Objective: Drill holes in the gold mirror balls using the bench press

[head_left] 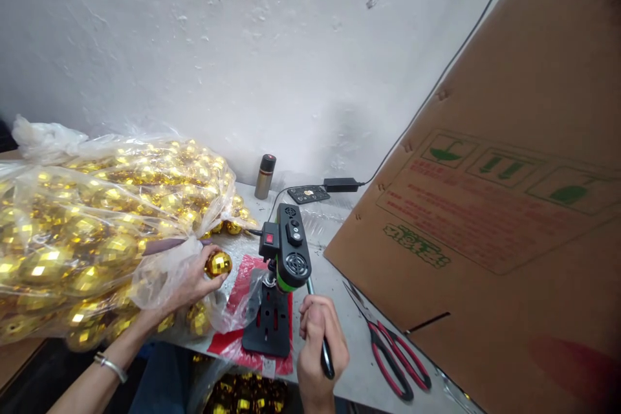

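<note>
My left hand (206, 278) has its fingers around a shiny gold mirrored ball (219, 263), beside the clear plastic bag (169, 272). Inside that bag lie many more gold balls (116, 249). My right hand (321, 343) is wrapped around the lever handle (326, 362) of a small black bench drill press (294, 242). The press has a red switch on its side and a green band below the head. Its slotted black base (266, 336) stands on a red plastic sheet (228, 343). The drill tip is hard to make out behind the head.
A large cardboard box (485, 207) leans in on the right, with red-handled scissors (392, 356) beside it. Behind the press are a spray-can-like cylinder (264, 176), a dark phone-like slab (308, 195) and a power adapter (340, 185). More gold balls (245, 394) sit below the table edge.
</note>
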{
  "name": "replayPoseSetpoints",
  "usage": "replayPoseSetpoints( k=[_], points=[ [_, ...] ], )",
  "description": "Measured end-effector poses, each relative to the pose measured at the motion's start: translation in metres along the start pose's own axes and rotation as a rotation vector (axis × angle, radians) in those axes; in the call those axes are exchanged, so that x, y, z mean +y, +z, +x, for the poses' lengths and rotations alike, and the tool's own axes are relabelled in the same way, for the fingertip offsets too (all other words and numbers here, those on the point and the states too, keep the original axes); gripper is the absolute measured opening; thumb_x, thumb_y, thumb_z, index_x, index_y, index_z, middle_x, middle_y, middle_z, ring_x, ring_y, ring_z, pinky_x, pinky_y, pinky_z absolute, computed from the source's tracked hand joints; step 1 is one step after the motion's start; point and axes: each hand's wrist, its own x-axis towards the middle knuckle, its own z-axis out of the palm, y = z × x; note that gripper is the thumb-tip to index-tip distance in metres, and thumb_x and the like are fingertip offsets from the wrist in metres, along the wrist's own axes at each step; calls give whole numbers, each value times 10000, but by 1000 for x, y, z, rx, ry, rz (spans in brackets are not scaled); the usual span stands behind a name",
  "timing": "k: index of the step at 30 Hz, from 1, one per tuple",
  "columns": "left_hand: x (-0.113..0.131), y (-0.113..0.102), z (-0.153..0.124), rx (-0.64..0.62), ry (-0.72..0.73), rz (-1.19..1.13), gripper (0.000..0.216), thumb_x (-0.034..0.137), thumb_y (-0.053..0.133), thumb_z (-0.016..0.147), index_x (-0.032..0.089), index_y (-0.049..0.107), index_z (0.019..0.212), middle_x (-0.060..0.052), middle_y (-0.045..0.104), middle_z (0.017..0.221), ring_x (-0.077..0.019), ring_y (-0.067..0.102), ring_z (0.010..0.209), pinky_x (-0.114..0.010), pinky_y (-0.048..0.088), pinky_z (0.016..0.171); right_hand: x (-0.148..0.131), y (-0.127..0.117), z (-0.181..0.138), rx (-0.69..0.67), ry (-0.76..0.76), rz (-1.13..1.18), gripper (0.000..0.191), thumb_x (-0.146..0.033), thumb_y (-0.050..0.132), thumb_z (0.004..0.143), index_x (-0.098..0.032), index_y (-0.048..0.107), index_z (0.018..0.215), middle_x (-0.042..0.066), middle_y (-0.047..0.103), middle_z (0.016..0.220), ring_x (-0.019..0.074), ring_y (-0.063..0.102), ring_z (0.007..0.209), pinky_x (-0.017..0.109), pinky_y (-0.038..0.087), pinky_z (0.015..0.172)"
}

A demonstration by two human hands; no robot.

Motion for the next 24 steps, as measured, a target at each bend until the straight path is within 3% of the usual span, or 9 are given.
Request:
replayPoseSetpoints(
  k=[6, 8, 10, 13, 16, 18, 21, 24],
  points=[
    [49, 41, -26, -170, -541, -924, 643, 671, 813, 763, 214, 666, 1191, -2, 753, 870, -176, 683, 674, -250, 511, 551, -24, 2, 25, 38, 50, -26, 390, -219, 467, 1129, -234, 509, 742, -51, 497, 684, 95, 482, 578, 226, 385, 550],
    [62, 52, -39, -215, -653, -1077, 701, 651, 915, 672, 222, 657, 1164, 9, 757, 872, -161, 689, 672, -238, 524, 567, -30, 2, 33, 29, 52, -45, 413, -243, 472, 1131, -235, 486, 718, -57, 492, 665, 90, 469, 563, 221, 379, 543],
    [71, 57, -49, -250, -728, -1178, 738, 598, 990, 603, 233, 647, 1144, -8, 783, 964, -184, 744, 778, -269, 596, 679, -33, 2, 38, 23, 54, -52, 429, -260, 476, 1131, -237, 470, 703, -61, 481, 649, 91, 458, 554, 222, 374, 539],
    [78, 58, -57, -228, -806, -1243, 756, 551, 1042, 544, 245, 644, 1109, -33, 797, 1072, -237, 776, 963, -328, 634, 830, -34, 0, 39, 15, 53, -49, 426, -270, 473, 1131, -239, 479, 706, -57, 484, 649, 99, 464, 565, 228, 377, 546],
    [79, 58, -57, -132, -839, -1205, 778, 589, 1021, 588, 272, 666, 1204, -62, 790, 1229, -270, 768, 1089, -320, 624, 817, -33, -1, 37, 5, 53, -44, 411, -274, 466, 1130, -239, 494, 722, -53, 496, 662, 105, 464, 570, 236, 369, 545],
    [77, 63, -57, -141, -818, -1187, 770, 641, 980, 639, 268, 683, 1244, -86, 781, 1288, -292, 760, 1141, -332, 624, 827, -34, -1, 38, -1, 60, -41, 414, -278, 465, 1130, -239, 492, 719, -52, 497, 661, 109, 468, 576, 241, 371, 556],
    [69, 77, -58, -171, -770, -1160, 791, 689, 969, 601, 220, 679, 1167, -108, 810, 1147, -312, 778, 1071, -372, 628, 850, -35, 0, 42, -10, 65, -42, 428, -280, 465, 1128, -241, 477, 702, -52, 493, 653, 114, 475, 582, 245, 377, 571],
    [57, 95, -60, -69, -689, -1059, 817, 664, 987, 556, 214, 621, 1131, -97, 801, 1072, -314, 782, 1045, -395, 625, 888, -37, 0, 45, -17, 48, -63, 415, -255, 473, 1120, -240, 485, 705, -58, 498, 650, 104, 471, 568, 233, 370, 551]
  ],
)
